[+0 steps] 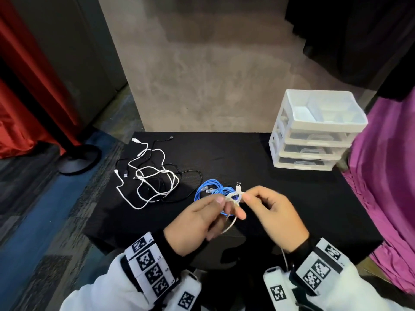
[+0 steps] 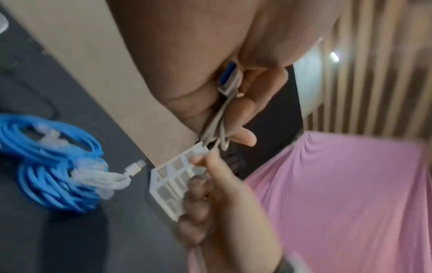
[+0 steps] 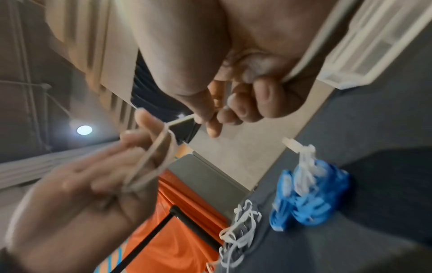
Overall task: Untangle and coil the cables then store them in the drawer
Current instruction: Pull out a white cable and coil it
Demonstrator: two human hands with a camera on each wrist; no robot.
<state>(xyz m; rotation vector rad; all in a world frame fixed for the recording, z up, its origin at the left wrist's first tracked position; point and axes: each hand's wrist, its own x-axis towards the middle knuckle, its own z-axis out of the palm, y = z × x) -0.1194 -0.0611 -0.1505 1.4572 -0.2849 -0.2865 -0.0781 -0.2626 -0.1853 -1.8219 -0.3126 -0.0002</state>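
Note:
A thin white cable point(image 1: 231, 225) runs between both hands above the table's front. My left hand point(image 1: 231, 207) grips it; its loops wrap round the fingers point(image 3: 151, 157), and a USB plug point(image 2: 230, 77) sits against the palm. My right hand point(image 1: 247, 197) pinches the free strand point(image 3: 187, 118) just right of the loops. Behind the hands a coiled blue cable point(image 1: 207, 190) lies on the black table point(image 1: 247, 158), with a coiled white cable point(image 2: 105, 177) on it. Further left lies a tangle of white and black cables point(image 1: 155, 178). The white drawer unit point(image 1: 314, 135) stands at the back right, its drawers shut.
Pink cloth point(image 1: 386, 176) hangs by the table's right edge, close to the drawer unit. A red curtain point(image 1: 27, 97) and a black stand base point(image 1: 78, 160) are on the floor to the left. A beige wall point(image 1: 202, 75) rises behind the table.

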